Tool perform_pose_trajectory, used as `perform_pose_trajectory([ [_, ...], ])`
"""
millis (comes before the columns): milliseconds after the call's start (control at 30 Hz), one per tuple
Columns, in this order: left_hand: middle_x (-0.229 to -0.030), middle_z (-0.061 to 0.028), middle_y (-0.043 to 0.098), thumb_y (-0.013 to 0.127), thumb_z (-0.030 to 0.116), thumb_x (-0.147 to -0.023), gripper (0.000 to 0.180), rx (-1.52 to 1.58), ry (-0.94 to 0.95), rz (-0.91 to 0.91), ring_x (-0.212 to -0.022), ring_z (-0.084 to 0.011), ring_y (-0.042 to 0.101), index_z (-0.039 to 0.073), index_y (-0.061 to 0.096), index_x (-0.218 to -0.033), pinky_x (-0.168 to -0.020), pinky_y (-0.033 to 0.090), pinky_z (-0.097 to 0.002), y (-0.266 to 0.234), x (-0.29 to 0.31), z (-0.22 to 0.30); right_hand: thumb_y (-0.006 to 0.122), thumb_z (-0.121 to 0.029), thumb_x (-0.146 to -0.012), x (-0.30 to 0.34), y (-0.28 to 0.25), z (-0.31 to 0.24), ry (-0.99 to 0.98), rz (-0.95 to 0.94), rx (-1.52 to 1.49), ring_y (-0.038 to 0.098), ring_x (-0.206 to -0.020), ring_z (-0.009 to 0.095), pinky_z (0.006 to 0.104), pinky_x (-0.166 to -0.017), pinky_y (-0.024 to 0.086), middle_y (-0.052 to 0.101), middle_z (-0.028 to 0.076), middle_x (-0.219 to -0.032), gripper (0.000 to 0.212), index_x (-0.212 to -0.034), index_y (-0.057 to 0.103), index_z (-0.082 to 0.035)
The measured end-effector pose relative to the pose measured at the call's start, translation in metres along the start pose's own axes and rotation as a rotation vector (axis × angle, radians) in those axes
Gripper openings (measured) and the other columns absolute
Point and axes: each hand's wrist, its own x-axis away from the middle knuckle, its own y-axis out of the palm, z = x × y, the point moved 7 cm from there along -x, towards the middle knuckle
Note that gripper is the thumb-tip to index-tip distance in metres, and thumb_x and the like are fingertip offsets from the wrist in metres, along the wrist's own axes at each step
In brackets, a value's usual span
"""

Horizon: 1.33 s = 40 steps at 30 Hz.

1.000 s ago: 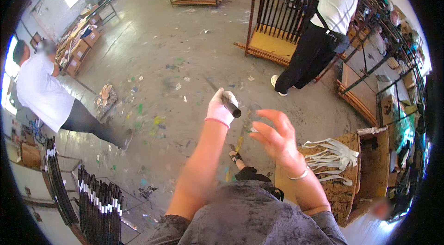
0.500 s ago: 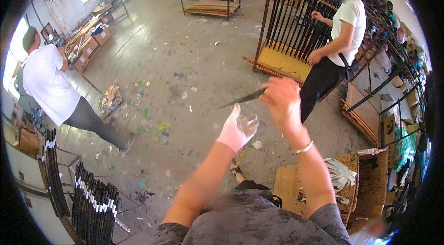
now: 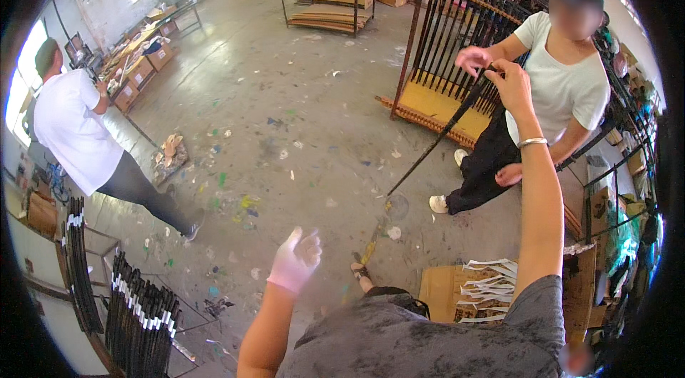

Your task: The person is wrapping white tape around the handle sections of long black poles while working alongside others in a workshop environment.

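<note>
A long, thin black rod (image 3: pixel 446 128) that tapers to a narrow tip hangs slantwise in front of me. My right hand (image 3: pixel 512 85) pinches its thick upper end at the upper right, arm stretched out. Close by that end is a co-worker's hand (image 3: pixel 472 60); I cannot tell whether it touches the rod. My left hand (image 3: pixel 296 258), in a white glove, is held up low in the middle, away from the rod. It has its thumb raised, fingers loosely bent and apart, nothing in it.
The co-worker (image 3: pixel 564 57) stands at the right before a rack (image 3: pixel 408 57) of upright black rods. White strips (image 3: pixel 489 289) lie on a cardboard box (image 3: pixel 439 292) beside me. Bundled black rods (image 3: pixel 139 314) stand lower left. Another person (image 3: pixel 75 128) is at the left.
My right hand has moved up and right with the rod, now seen at length. My left hand has dropped down and left, away from it. The co-worker has turned toward me, reaching near the rod.
</note>
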Motion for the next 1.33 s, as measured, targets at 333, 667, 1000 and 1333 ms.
perform_pose_trajectory([
  [333, -0.094, -0.0107, 0.060, 0.051, 0.031, -0.093, 0.031, 0.154, 0.203, 0.086, -0.086, -0.0241, 0.057, 0.004, 0.054, -0.108, -0.076, 0.048, -0.0357, -0.082, 0.008, 0.014, 0.057, -0.026, -0.082, -0.031, 0.050, 0.043, 0.003, -0.088, 0.024, 0.063, -0.074, 0.032, 0.0392, -0.068, 0.049, 0.065, 0.019, -0.080, 0.030, -0.099, 0.064, -0.002],
  [667, -0.105, -0.0125, 0.055, 0.050, 0.033, -0.093, 0.040, -0.240, 0.333, -0.098, -0.095, -0.0247, 0.055, 0.001, 0.048, -0.117, -0.083, 0.047, -0.0371, -0.037, 0.021, 0.015, 0.061, -0.010, -0.086, -0.005, 0.056, 0.012, 0.034, 0.149, -0.180, 0.050, -0.117, 0.026, 0.0357, -0.098, 0.039, 0.051, 0.013, -0.129, 0.046, -0.128, 0.043, -0.003],
  [1000, -0.126, -0.0133, 0.051, 0.034, 0.036, -0.098, 0.045, 0.328, 0.471, -0.564, -0.119, -0.0279, 0.046, 0.000, 0.044, -0.124, -0.103, 0.033, -0.0394, 0.046, 0.020, 0.017, 0.071, -0.017, -0.078, 0.287, 0.169, -0.351, 0.387, -1.158, -1.839, 0.045, -0.120, 0.023, 0.0384, -0.101, 0.036, 0.040, 0.011, -0.134, 0.082, -0.142, 0.020, -0.007],
  [1333, -0.136, -0.0136, 0.041, 0.044, 0.039, -0.094, 0.046, 0.247, 0.661, -0.016, -0.128, -0.0309, 0.035, 0.006, 0.042, -0.126, -0.109, 0.027, -0.0438, -0.016, -0.002, 0.025, 0.063, -0.003, -0.080, 0.320, 0.199, -0.360, 0.648, -1.057, -1.550, 0.045, -0.119, 0.022, 0.0384, -0.099, 0.040, 0.043, 0.010, -0.130, 0.071, -0.139, 0.024, -0.011],
])
